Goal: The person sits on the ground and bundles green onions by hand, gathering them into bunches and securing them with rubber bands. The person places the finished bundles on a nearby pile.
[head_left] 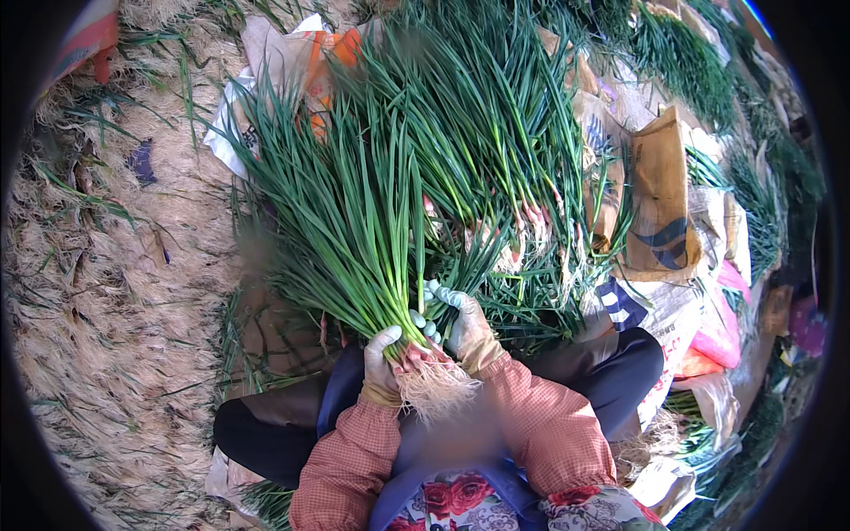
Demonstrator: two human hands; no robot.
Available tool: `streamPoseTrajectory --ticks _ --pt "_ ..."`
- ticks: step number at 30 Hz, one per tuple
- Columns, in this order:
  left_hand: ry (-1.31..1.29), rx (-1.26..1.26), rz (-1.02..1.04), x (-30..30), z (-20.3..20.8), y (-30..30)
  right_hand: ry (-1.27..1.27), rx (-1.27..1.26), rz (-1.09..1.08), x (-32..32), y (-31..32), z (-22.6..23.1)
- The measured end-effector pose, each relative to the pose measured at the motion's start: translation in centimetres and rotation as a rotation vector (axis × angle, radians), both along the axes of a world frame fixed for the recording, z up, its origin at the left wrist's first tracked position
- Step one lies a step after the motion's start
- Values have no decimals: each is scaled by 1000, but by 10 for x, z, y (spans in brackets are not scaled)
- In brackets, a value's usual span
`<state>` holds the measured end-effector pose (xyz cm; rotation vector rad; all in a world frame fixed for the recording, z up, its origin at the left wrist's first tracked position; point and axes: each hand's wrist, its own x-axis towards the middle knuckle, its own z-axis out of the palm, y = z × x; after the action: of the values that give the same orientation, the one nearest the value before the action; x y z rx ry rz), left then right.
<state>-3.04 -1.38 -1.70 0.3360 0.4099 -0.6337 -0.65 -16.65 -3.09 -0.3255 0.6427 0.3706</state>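
Observation:
A bunch of spring onions (387,274) lies across my lap. Its long green leaves fan up and left, and its reddish-white bases and pale, stringy roots (434,387) point toward me. My left hand (382,365), in a pale coated glove, is closed round the stems just above the bases, thumb across the front. Against the bunch's right side, my right hand (467,326), in the same kind of glove, has its fingers curled in at the stems. Some fingertips are partly hidden by the stems. A larger heap of spring onions (491,133) lies just beyond, roots toward me.
Dry, pale root trimmings (124,327) cover the ground at the left. To the right are a brown sack (660,199), white printed sacking (660,323) and a pink bag (722,323). More greens (682,66) lie at the far right. My crossed legs (274,420) flank the bunch.

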Motion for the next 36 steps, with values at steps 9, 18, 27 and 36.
streamPoseTrajectory --ticks 9,18,27,36 --pt "183 173 15 -3 -2 3 187 -382 42 54 25 29" --pt "57 76 29 1 24 -6 156 -584 -214 79 -2 -15" --pt "-29 188 -115 -12 17 22 -452 -1418 629 42 -60 -30" --pt "-296 70 154 26 87 41 -322 -1754 644 91 -98 27"
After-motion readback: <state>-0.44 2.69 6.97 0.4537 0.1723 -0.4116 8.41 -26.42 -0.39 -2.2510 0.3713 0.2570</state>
